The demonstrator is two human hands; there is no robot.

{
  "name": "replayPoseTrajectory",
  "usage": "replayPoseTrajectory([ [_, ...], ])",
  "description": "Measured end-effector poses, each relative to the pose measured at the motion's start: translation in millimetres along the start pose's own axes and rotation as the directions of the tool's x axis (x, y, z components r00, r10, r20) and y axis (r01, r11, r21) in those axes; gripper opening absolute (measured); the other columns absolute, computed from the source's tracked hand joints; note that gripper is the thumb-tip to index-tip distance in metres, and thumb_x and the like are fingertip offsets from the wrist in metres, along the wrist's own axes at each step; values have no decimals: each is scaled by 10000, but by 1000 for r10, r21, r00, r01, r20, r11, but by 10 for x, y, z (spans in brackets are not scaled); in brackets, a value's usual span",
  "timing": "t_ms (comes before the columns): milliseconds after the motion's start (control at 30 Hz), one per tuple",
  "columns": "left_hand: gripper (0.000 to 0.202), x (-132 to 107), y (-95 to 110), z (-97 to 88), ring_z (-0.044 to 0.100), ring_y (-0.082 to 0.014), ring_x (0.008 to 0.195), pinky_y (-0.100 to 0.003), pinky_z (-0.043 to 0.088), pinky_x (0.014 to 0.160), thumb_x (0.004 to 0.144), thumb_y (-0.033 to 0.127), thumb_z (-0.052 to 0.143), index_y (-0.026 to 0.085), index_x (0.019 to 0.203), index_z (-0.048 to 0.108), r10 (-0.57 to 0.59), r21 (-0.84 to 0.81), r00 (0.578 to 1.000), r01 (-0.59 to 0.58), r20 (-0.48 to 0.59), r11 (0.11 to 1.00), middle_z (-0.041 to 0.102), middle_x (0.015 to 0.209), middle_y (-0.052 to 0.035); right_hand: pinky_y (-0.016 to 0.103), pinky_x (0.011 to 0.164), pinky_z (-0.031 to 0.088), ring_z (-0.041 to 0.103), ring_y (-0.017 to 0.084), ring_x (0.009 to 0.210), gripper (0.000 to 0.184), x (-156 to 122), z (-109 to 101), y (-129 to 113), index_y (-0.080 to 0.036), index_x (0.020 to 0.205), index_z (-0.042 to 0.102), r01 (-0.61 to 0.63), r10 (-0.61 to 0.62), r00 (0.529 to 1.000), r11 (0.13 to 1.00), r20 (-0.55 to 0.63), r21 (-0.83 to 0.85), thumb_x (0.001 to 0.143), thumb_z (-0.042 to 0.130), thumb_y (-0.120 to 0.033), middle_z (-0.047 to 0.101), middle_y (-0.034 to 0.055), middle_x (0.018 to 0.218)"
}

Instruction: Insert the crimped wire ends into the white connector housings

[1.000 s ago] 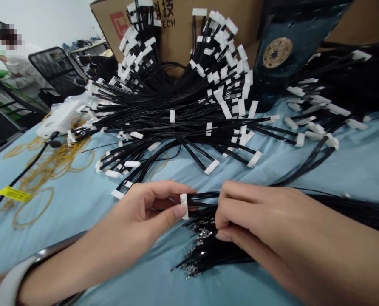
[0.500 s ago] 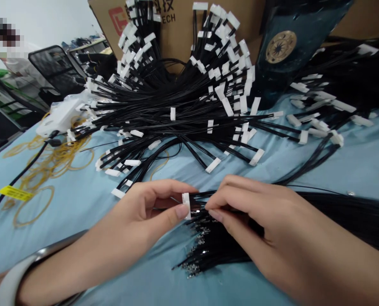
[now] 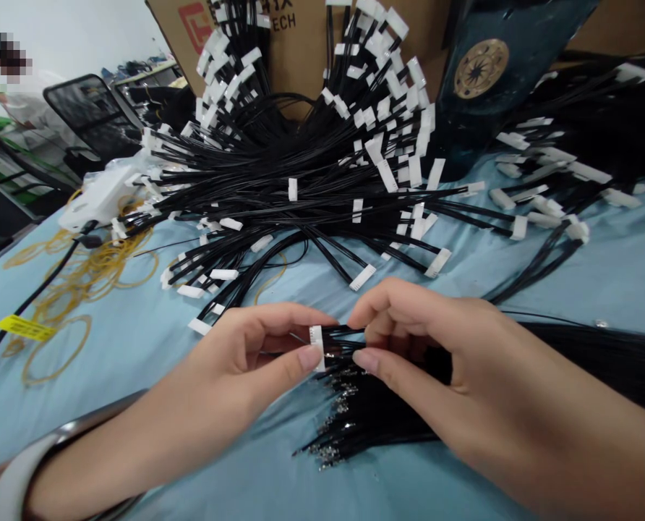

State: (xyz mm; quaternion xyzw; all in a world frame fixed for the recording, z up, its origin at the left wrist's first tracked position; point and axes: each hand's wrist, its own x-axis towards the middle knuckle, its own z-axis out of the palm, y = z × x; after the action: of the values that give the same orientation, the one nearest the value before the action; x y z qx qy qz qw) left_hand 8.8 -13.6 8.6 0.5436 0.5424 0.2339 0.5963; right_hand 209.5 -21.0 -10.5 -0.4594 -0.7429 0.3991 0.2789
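Note:
A white connector housing (image 3: 317,349) is pinched between the thumb and index finger of my left hand (image 3: 251,354). Thin black wires (image 3: 341,330) run from its right side toward my right hand (image 3: 420,340). The right thumb and index finger are parted around these wires, and the other fingers curl in behind, partly hidden. Below both hands lies a bundle of loose black wires (image 3: 393,420) with small metal terminals (image 3: 333,452) at their left ends. The bundle extends rightward beneath my right wrist.
Finished-looking black cables (image 3: 284,170) with white connectors are heaped ahead, against a cardboard box (image 3: 301,65). A dark blue bag (image 3: 453,137) stands behind, beside another cable pile (image 3: 588,145). Yellow rubber bands (image 3: 84,278) and a black cord (image 3: 51,271) lie left. A person (image 3: 35,101) sits farther back.
My right index finger has lifted away from the thumb, widening the gap that was a pinch on a wire. The left hand keeps the connector in nearly the same place.

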Motion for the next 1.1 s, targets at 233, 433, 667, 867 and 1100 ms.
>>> replayPoseTrajectory([
  [233,183,-4,-12,-15,715,-181,862,-209,556,738,835,304,733,220,993,773,-26,-15,1000,26,14,1000,818,929,-16,217,449,373,526,103,533,137,1,30,20,-271,891,555,-51,51,999,998,6,46,879,540,-136,556,-89,618],
  [433,182,-10,5,10,721,-174,825,-203,559,708,840,296,721,202,988,769,-48,-3,999,48,11,999,824,937,-29,188,426,319,513,74,499,180,28,42,22,-264,911,581,-36,40,998,995,-38,97,843,575,-98,568,-106,592],
  [667,169,-5,-19,8,774,-205,922,-209,596,768,833,268,743,220,989,785,-23,16,1000,23,4,1000,844,973,-25,210,506,416,564,110,549,120,45,56,23,-251,936,592,-64,62,998,995,27,77,870,584,-150,596,-68,621],
  [867,172,-20,-21,8,792,-167,883,-146,596,733,835,197,752,245,988,816,-7,-46,1000,8,13,999,859,936,0,252,573,446,593,148,620,49,41,62,-20,-245,916,646,9,-9,1000,999,-6,-44,889,606,-241,586,-37,625],
  [1100,214,-16,7,50,788,-131,757,-135,600,753,801,159,813,332,921,851,23,-188,995,-5,93,982,860,864,66,229,556,423,559,125,607,168,-5,133,12,-241,913,627,64,-64,998,998,-3,14,882,523,-113,573,-41,659],
])
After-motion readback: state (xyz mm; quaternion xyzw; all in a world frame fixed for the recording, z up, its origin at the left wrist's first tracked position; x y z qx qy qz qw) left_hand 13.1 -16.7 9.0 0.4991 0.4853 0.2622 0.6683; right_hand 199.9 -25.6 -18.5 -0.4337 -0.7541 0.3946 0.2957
